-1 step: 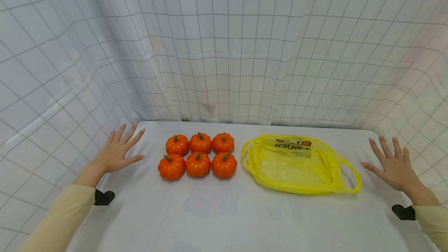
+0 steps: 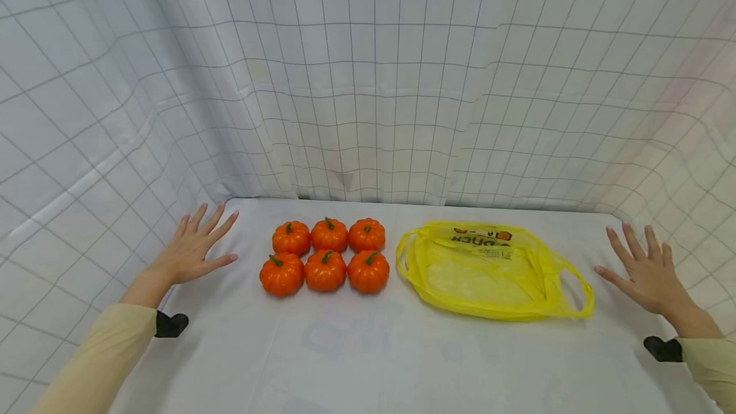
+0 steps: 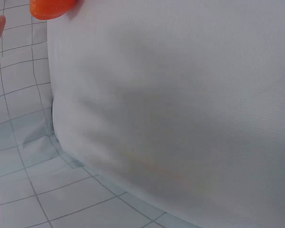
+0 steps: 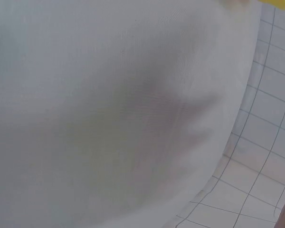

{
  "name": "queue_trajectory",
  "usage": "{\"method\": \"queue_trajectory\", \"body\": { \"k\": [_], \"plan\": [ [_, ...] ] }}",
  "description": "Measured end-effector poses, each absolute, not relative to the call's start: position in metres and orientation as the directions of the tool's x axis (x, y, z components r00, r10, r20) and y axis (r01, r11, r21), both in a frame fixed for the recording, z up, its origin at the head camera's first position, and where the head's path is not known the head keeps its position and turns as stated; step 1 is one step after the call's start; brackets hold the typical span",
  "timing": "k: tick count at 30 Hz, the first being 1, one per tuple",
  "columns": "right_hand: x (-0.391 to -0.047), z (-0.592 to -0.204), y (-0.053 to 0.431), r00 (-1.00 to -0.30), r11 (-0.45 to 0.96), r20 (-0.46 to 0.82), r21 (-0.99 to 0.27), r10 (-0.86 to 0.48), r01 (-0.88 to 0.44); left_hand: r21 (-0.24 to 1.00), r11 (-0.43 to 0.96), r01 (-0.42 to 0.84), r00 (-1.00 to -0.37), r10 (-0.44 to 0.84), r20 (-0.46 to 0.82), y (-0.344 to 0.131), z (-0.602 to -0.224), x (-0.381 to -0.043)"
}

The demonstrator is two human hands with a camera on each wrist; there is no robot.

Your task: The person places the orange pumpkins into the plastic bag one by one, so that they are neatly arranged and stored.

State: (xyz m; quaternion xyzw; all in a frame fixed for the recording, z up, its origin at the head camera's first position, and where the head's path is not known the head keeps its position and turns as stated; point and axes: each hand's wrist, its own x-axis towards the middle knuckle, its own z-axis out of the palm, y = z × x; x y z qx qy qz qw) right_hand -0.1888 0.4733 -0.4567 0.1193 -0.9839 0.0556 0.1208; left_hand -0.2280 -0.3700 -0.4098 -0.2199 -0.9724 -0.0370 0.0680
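Observation:
Several small orange pumpkins with green stems sit left of centre in two rows, a front pumpkin (image 2: 326, 271) and a back pumpkin (image 2: 329, 236) marking the middle. To their right a yellow plastic bag (image 2: 477, 280) lies flat with its handles spread and dark print near the far edge. My left hand (image 2: 190, 254), fingers straight and fanned, is left of the pumpkins and holds nothing. Right of the bag, my right hand (image 2: 650, 276) is likewise spread and holds nothing. One pumpkin (image 3: 51, 7) shows at the top of the left wrist view; a bag edge (image 4: 281, 4) tops the right one.
A white-covered table (image 2: 368, 356) lies under everything. White cloth with a dark grid hangs as a back wall (image 2: 368, 114) and along both sides, close beside each hand. Shadows of the hands fall on the tabletop in both wrist views.

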Motion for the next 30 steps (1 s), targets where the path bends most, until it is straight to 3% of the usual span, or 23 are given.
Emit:
{"method": "queue_trajectory", "body": {
  "k": [17, 30],
  "plan": [
    [-0.188, -0.462, 0.472, -0.942, 0.961, 0.247, -0.093, -0.23, -0.259, 0.04, 0.904, 0.426, -0.9, 0.419, 0.12, -0.368, -0.403, -0.227],
    [-0.188, -0.467, 0.456, -0.87, 0.892, 0.403, -0.222, -0.284, -0.394, 0.038, 0.897, 0.44, -0.891, 0.43, 0.144, -0.361, -0.41, -0.221]
  ]
}}
